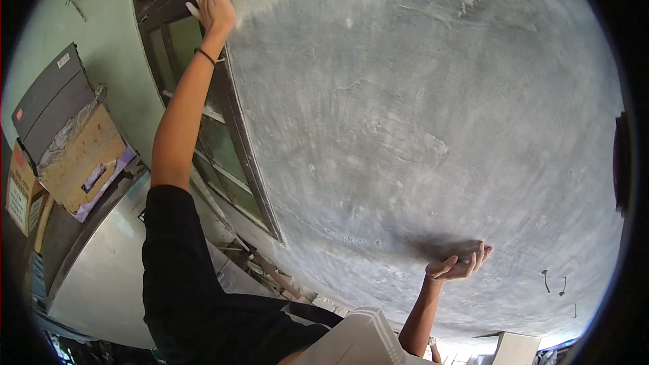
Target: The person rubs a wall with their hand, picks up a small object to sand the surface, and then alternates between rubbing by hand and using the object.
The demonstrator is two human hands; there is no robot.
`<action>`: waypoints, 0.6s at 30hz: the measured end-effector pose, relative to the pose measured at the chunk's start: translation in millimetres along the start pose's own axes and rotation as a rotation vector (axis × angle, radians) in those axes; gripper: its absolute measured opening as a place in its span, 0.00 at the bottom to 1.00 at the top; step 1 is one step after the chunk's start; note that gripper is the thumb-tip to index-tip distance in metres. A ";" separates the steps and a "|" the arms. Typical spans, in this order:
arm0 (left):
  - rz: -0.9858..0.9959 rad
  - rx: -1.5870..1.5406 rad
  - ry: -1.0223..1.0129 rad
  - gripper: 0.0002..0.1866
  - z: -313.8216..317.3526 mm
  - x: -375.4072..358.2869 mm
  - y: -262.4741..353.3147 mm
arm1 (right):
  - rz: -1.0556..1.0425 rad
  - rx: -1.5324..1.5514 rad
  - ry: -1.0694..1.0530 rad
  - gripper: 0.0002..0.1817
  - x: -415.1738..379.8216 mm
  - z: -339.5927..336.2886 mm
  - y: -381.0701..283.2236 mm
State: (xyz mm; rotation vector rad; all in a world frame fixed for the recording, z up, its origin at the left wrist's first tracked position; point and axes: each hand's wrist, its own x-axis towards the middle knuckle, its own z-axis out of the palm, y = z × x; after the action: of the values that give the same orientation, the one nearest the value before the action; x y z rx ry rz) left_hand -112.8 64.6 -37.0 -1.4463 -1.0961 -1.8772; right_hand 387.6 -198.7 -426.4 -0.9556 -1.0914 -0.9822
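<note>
- Grey wall [405,128], patchy and smeared, fills the middle and right of the frame, with a pale green band along its top edge and rough raised marks near its centre and at upper right
- Left hand [215,8], at upper left, is bare and empty, its fingers parted and pointing up, their tips pale; it overlaps the edge where the window meets the wall, and whether it touches either cannot be told
- Right hand [460,265], at lower right, lies in front of the wall with its fingers loosely bent and pointing right; a dark shadow spreads on the wall just above and left of it, and whether it holds anything or presses on the wall cannot be told
- Black band [205,57] circles the left wrist, and the bare forearm runs down to a black sleeve [177,250] at lower left
- White ridged piece [362,338] sits at the bottom centre, left of the right forearm
- Window [222,136], dark-framed with greenish panes, slants down the wall's left side from the top of the frame
- Hooks [546,282] stick out of the wall at lower right, beyond the right hand
- Grey box [54,98] rests above a cardboard box [81,159] at the left, with a lettered carton [22,189] beside them
- Pale curved surface [98,263] lies below the boxes, at lower left
</note>
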 end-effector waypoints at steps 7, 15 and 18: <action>-0.026 -0.025 -0.010 0.34 0.0 -25.4 -4.0 | -0.012 -0.041 -0.040 0.24 -1.3 -1.3 3.2; 0.036 -0.037 0.070 0.31 -2.1 -20.9 -9.6 | -0.028 -0.072 -0.015 0.25 -4.9 0.4 8.8; 0.174 0.030 0.100 0.31 -2.0 -6.9 -5.8 | -0.006 -0.117 -0.029 0.25 -6.8 3.2 8.6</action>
State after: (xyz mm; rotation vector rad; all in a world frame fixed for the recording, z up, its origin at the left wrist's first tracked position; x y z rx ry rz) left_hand -116.5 65.6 -45.4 -1.3693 -0.9176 -1.7825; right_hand 393.8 -192.3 -433.5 -1.0649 -1.0710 -1.0485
